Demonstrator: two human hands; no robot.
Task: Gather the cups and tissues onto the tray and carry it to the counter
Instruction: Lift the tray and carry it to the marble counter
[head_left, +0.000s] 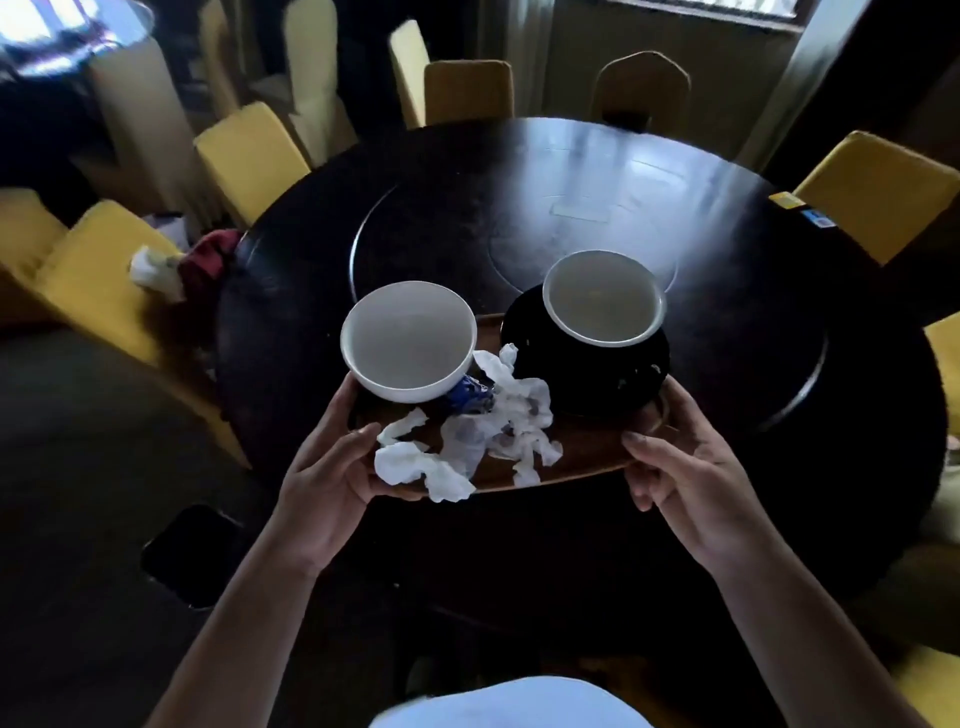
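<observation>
A round brown wooden tray (582, 457) is lifted above the dark table, gripped at both sides. My left hand (332, 467) grips its left rim, thumb on top. My right hand (685, 467) grips the right rim. On the tray stand a white cup (408, 340) at the left and a black cup with a white inside (602, 299) on a black saucer (587, 384) at the right. Crumpled white tissues (467, 447) lie between them, spilling over the near rim. A blue wrapper (470, 395) lies by the white cup.
The big round dark table (779, 338) with a central turntable (441, 228) lies ahead. Yellow-covered chairs (254, 156) ring it. On the left chair (93, 265) lie a white tissue clump (153, 267) and a red cloth (208, 260). A dark phone-like object (192, 551) shows at lower left.
</observation>
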